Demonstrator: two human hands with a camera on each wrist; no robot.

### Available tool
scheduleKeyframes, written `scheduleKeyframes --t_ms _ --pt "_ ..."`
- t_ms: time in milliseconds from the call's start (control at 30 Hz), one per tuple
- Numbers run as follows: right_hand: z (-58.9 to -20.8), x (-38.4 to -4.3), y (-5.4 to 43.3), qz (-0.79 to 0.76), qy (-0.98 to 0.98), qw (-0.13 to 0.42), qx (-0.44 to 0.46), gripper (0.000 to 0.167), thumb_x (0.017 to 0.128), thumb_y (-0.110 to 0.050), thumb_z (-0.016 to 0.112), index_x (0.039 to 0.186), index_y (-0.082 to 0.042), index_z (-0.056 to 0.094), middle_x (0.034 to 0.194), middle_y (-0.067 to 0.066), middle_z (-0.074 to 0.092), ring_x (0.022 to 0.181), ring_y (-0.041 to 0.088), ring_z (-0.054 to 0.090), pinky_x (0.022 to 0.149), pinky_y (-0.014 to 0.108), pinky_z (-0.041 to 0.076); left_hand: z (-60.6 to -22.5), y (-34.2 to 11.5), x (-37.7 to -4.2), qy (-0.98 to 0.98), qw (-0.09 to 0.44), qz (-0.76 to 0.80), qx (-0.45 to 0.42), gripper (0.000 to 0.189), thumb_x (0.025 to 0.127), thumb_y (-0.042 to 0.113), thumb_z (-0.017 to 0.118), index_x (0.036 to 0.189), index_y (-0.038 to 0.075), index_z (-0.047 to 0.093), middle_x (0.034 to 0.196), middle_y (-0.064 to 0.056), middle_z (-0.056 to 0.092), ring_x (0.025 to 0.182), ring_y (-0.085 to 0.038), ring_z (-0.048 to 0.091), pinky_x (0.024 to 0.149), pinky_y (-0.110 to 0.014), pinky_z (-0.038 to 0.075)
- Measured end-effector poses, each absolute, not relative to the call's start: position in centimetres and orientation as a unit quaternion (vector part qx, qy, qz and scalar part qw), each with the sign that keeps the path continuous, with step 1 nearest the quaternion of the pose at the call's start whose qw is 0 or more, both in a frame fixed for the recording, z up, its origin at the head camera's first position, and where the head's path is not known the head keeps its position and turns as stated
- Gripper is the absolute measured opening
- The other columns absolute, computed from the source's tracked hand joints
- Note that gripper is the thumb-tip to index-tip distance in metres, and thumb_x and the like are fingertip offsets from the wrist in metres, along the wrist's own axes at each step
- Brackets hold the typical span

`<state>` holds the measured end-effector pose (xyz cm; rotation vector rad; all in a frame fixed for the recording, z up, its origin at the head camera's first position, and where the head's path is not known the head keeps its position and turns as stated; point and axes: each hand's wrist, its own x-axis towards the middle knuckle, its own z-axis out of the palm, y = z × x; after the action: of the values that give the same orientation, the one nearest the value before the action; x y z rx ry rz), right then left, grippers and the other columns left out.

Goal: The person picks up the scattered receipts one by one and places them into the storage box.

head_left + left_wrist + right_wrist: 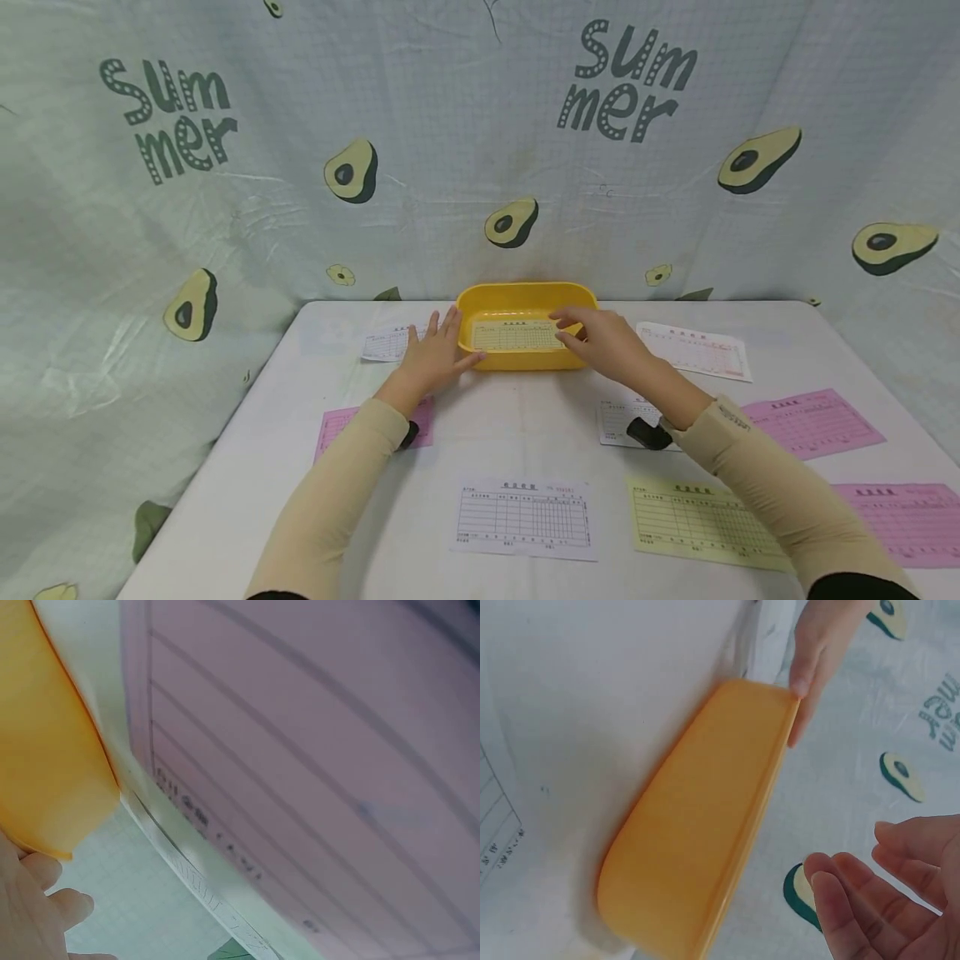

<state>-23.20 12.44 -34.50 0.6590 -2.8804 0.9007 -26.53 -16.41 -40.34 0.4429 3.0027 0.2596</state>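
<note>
A yellow plastic basin (525, 361) stands at the back middle of the table, with a pale yellow form sheet (513, 335) lying inside. At its left end my left hand (433, 354) touches the rim, fingers spread and fairly straight, the thumb by the front corner. Over the right end hovers my right hand (606, 340), its fingers loosely bent. The right wrist view shows nothing between the fingers of that right hand (885, 900), apart from the basin (697, 817). In the left wrist view, left fingertips show beside the basin's edge (56, 742).
Several printed forms lie about the white table (517, 433): white (522, 518) and yellow (697, 521) ones in front, pink (813, 423) ones at right, another pink sheet (336, 425) under the left forearm. White sheets (697, 350) flank the basin. An avocado-print curtain (450, 108) hangs behind.
</note>
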Motion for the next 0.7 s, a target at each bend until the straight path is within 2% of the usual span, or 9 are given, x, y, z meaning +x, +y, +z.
scheduleKeyframes --t_ms 167,500,700 --pt "-34.5 -21.6 13.3 0.303 -0.924 0.034 0.229 0.031 0.100 -0.010 0.067 0.131 -0.005 0.068 0.118 0.014 0.073 0.089 0.025 0.068 0.075 0.037 0.059 -40.4 -16.4 -26.5 0.985 0.047 0.075 0.150 0.105 0.097 0.068 0.052 0.164 0.001 0.006 0.171 -0.013 0.004 0.156 -0.039 0.003 0.118 -0.070 0.007" --pt "-34.7 -19.0 14.6 0.314 -0.907 0.044 0.276 0.029 0.098 -0.008 0.070 0.127 -0.005 0.070 0.112 0.012 0.075 0.083 0.017 0.070 0.072 0.033 0.059 -40.4 -16.1 -26.8 0.987 0.032 0.057 0.144 0.104 0.098 0.065 0.054 0.163 -0.001 0.009 0.171 -0.015 0.006 0.155 -0.041 0.006 0.118 -0.069 0.009" --pt "-35.7 -16.9 14.8 0.327 -0.900 0.014 0.288 0.029 0.096 -0.008 0.072 0.125 -0.006 0.072 0.110 0.008 0.075 0.082 0.012 0.069 0.070 0.027 0.058 -40.7 -16.1 -26.9 0.988 0.024 0.038 0.151 0.104 0.098 0.065 0.054 0.163 -0.003 0.009 0.170 -0.016 0.009 0.155 -0.042 0.009 0.117 -0.071 0.012"
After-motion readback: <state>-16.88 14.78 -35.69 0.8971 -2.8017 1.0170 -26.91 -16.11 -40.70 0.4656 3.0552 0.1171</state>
